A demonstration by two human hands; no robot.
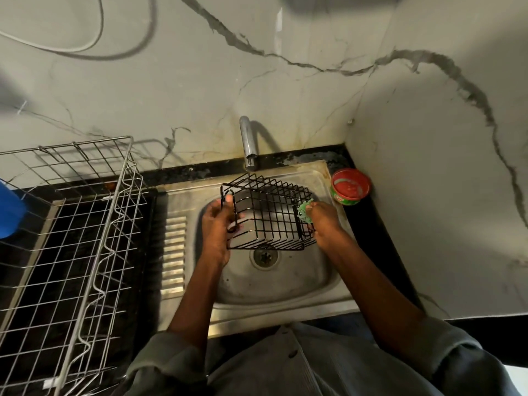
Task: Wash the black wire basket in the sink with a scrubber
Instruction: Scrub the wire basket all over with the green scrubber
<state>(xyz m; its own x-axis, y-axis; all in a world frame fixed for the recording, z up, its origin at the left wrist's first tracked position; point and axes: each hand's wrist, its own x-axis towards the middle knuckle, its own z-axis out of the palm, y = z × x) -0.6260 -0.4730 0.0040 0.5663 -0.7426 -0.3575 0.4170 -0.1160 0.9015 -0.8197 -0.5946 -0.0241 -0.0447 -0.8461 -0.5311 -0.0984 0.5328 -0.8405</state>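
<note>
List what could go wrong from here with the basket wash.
1. The left hand holds the black wire basket by one end only, above the sink; if that grip is wet, scrubbing could twist the basket loose.
2. The right hand presses the green scrubber against thin wires, so it may snag or fingers may slip between them.
3. The red tub sits near the right elbow's path and could get knocked.
</note>
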